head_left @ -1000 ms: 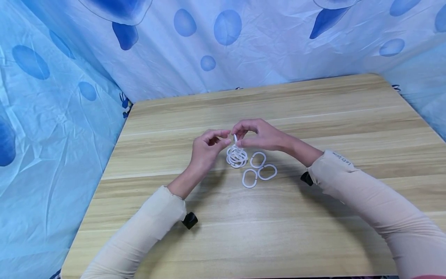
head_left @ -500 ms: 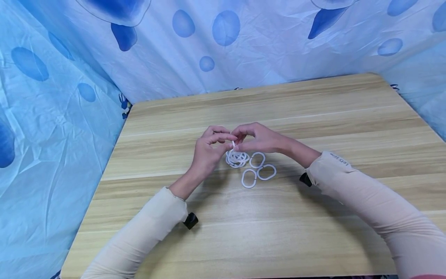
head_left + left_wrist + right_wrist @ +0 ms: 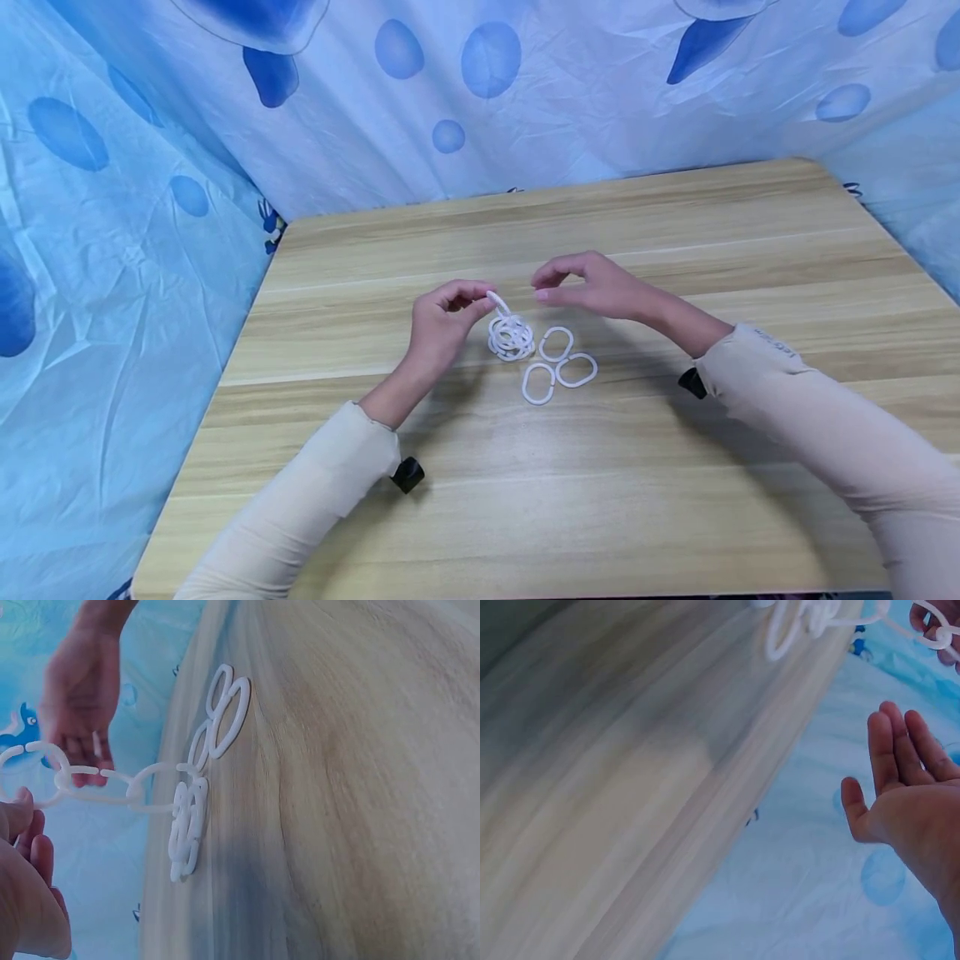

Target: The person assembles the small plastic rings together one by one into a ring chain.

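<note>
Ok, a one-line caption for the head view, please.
Left hand pinches the top of a white ring chain; right hand hovers open above three loose rings on the table.

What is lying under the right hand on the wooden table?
Below and just beside the open right hand, three loose white rings lie flat on the table. The hand holds nothing and covers none of them.

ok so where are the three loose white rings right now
In the head view the three loose rings lie flat mid-table, just right of the ring chain that the left hand pinches, below the right hand.
</note>
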Demonstrator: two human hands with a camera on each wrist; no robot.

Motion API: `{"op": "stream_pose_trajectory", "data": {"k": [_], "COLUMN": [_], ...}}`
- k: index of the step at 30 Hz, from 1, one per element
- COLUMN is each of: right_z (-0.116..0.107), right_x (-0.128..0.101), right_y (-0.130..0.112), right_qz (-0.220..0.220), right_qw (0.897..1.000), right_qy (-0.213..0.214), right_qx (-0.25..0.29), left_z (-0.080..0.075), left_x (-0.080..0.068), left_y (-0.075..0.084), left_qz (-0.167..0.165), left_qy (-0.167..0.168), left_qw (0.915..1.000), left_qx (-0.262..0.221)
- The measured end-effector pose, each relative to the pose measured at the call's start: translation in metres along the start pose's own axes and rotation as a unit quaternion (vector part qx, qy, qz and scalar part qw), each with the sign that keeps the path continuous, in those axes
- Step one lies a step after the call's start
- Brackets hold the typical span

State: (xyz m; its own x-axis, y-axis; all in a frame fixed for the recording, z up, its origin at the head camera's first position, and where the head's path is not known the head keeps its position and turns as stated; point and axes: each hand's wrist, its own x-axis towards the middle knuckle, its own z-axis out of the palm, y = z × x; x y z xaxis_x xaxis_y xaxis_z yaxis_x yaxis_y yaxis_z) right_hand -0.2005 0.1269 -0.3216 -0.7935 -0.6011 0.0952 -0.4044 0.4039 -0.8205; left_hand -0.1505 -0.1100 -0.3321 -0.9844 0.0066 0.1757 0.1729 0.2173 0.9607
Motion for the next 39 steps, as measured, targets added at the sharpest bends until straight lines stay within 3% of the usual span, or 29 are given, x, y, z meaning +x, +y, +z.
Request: {"op": "stream_pose_trajectory", "data": {"k": [8,15,20,24,32,39], "right_z": [-0.005,-0.003,0.002,0.009,0.021,0.028], "right_x": [-0.011,-0.014,-0.018,-0.022,-0.027,-0.027], "right_y": [0.014,0.018,0.022,0.025,0.028,0.026], "right_qz": [0.007,-0.023,-0.042,-0.033,-0.018,-0.015], "right_qw": [0.998,0.995,0.987,0.979,0.977,0.966], "right_qy": [0.031,0.035,0.043,0.033,0.003,-0.002], "right_qx": [-0.059,-0.086,-0.148,-0.198,-0.214,-0.257], "left_z": [-0.001,-0.001,-0.001,-0.001,-0.001,0.0], "left_x": [0.0,-0.001,-0.001,-0.001,-0.001,-0.001], "left_y": [-0.002,0.0,0.0,0.0,0.0,0.001], "left_qz": [-0.039,-0.064,-0.071,-0.073,-0.075,-0.08], "left_qy": [-0.007,-0.01,-0.012,-0.011,-0.011,-0.011], "left_qw": [0.9979,0.9957,0.9946,0.9946,0.9951,0.9949], "left_qx": [-0.051,-0.067,-0.075,-0.073,-0.062,-0.06]}}
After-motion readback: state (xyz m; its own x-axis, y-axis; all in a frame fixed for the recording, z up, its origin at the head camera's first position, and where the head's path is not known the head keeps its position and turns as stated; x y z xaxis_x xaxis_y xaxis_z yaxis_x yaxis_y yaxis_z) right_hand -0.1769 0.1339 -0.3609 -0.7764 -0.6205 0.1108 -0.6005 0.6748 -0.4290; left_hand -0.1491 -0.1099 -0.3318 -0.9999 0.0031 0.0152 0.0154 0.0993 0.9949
